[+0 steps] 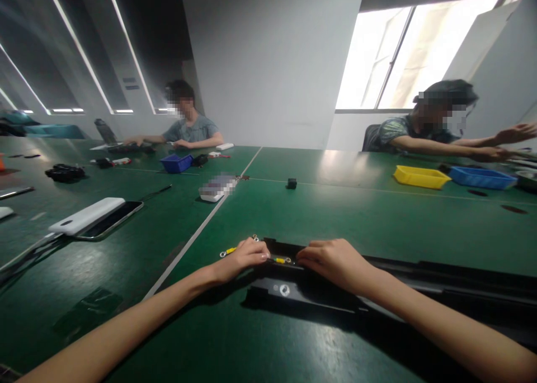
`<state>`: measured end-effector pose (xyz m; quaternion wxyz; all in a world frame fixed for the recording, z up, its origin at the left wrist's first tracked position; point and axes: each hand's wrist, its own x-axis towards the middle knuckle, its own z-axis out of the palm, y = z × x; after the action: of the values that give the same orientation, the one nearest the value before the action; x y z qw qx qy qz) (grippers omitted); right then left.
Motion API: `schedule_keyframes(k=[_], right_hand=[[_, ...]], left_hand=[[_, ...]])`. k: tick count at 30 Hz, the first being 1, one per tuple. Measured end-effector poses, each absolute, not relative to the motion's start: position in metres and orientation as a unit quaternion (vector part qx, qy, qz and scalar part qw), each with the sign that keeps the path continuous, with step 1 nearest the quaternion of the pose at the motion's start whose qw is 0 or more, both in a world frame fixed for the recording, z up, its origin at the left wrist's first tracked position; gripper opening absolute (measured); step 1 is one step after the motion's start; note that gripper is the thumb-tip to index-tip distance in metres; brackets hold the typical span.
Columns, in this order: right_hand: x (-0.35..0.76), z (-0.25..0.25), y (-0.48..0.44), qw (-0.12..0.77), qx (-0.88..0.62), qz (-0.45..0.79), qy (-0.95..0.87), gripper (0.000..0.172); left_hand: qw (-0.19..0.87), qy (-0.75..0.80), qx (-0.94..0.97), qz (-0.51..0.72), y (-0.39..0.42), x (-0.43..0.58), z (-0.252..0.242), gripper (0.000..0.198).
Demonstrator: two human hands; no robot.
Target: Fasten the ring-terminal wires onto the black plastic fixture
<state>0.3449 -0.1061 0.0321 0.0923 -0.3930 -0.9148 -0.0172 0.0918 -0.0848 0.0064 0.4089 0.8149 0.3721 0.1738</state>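
A long black metal channel (323, 300) lies on the green table, stretching from the middle towards the right edge. At its left end, my left hand (245, 255) is closed in a pinch around a wire lead with yellow ring terminals. One ring terminal (282, 260) points right from the fingertips; another ring terminal (227, 251) sticks out on the hand's left side. Over the channel, my right hand (333, 261) has its fingers drawn together just right of the terminal. Whatever its fingertips hold, if anything, is hidden. A round metal spot (285, 289) shows on the channel's near part.
The green table (201, 310) carries a white power bank (86, 215) beside a phone (111, 221) on the left. Farther back are a white device (218, 187), a small black block (291, 183), and blue (177, 162) and yellow (422, 177) bins. Two people sit across the table.
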Motion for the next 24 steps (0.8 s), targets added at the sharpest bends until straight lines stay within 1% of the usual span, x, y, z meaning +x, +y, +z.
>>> schedule_keyframes(k=[5, 15, 24], right_hand=[[0.3442, 0.0328, -0.1065, 0.086, -0.397, -0.012, -0.914, 0.021], [0.3444, 0.0336, -0.1066, 0.085, -0.397, -0.015, -0.914, 0.021], [0.3455, 0.0307, -0.1053, 0.09, -0.393, -0.023, -0.915, 0.022]], left_hand=[[0.403, 0.387, 0.811, 0.173, -0.0837, 0.0921, 0.0049, 0.027], [0.428, 0.378, 0.799, 0.189, -0.0884, 0.094, 0.0122, 0.028], [0.487, 0.359, 0.77, 0.2, -0.0874, 0.0936, 0.0135, 0.025]])
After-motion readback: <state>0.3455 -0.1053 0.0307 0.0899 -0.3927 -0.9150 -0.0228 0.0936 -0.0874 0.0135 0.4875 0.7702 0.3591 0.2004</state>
